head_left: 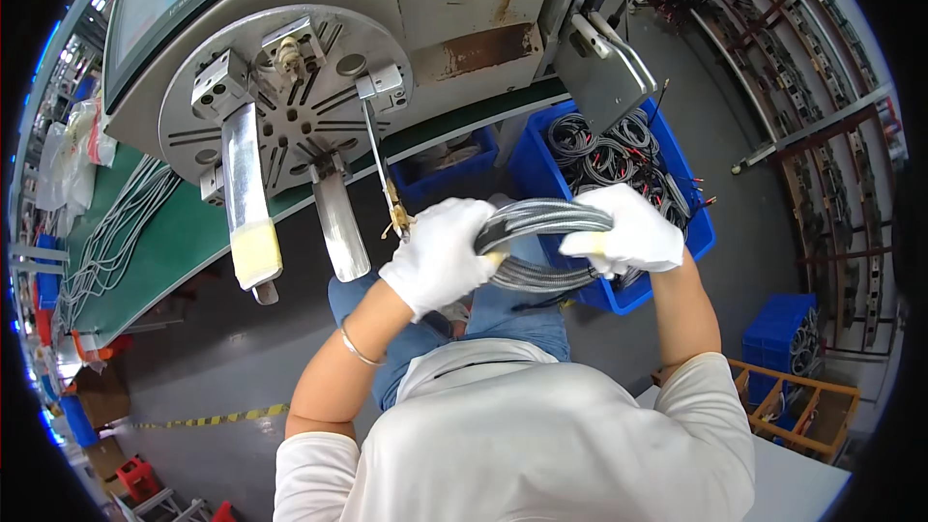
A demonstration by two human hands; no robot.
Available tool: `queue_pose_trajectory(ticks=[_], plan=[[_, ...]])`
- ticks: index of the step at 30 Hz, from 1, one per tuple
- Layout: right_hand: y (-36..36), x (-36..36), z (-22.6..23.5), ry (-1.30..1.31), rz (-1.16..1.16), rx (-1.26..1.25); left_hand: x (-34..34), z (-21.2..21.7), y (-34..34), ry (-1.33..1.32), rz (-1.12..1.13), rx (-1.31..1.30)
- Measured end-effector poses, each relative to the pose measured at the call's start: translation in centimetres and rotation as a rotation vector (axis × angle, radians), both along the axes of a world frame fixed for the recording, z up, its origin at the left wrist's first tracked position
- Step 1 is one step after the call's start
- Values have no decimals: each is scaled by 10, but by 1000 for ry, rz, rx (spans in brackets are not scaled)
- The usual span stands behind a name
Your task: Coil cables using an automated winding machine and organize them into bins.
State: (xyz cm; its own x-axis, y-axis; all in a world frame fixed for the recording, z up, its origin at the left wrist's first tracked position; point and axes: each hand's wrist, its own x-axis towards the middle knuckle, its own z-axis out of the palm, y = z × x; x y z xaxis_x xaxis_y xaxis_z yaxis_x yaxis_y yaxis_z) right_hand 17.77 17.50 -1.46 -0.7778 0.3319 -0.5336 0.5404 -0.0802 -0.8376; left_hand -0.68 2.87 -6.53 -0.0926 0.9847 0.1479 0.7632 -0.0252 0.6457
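Note:
A coil of grey cable (546,277) hangs between my two white-gloved hands, in front of my lap. My left hand (441,253) is closed around the coil's left side, where a dark band shows. On the right side, my right hand (628,229) grips the same coil with its fingers wrapped over the strands. Just left of my left hand is a round metal winding plate (285,121) with slots and clamped blocks. Flat metal arms (340,230) stick out from it toward me, one with a yellow-wrapped end (256,249). The cable ends are hard to make out.
Beyond my right hand stands a blue bin (619,302) full of coiled cables (619,157). Loose cables lie on the green bench (145,261) at left. A metal plate (604,87) juts out above the bin. An orange divided tray (831,440) sits at lower right.

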Motion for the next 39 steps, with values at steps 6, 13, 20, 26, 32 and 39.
queue_pose_trajectory(ticks=[6, 13, 20, 26, 32, 39], plan=[[-15, -16, -22, 241, -96, 849, 11, -4, -17, -647, -54, -250], [-25, -18, -20, 138, 109, 265, -14, -5, -12, -511, -13, -254], [-26, -28, -31, 176, 140, 425, -7, -9, -25, -1187, -61, -652], [-37, -31, -39, 122, 398, 730, -9, -36, -22, -821, -115, -553], [-23, -32, -46, 57, 113, 41, -20, -49, -36, -897, -52, -430], [-26, -35, -65, 205, 95, 516, -2, -35, -44, -1319, -215, -614]])
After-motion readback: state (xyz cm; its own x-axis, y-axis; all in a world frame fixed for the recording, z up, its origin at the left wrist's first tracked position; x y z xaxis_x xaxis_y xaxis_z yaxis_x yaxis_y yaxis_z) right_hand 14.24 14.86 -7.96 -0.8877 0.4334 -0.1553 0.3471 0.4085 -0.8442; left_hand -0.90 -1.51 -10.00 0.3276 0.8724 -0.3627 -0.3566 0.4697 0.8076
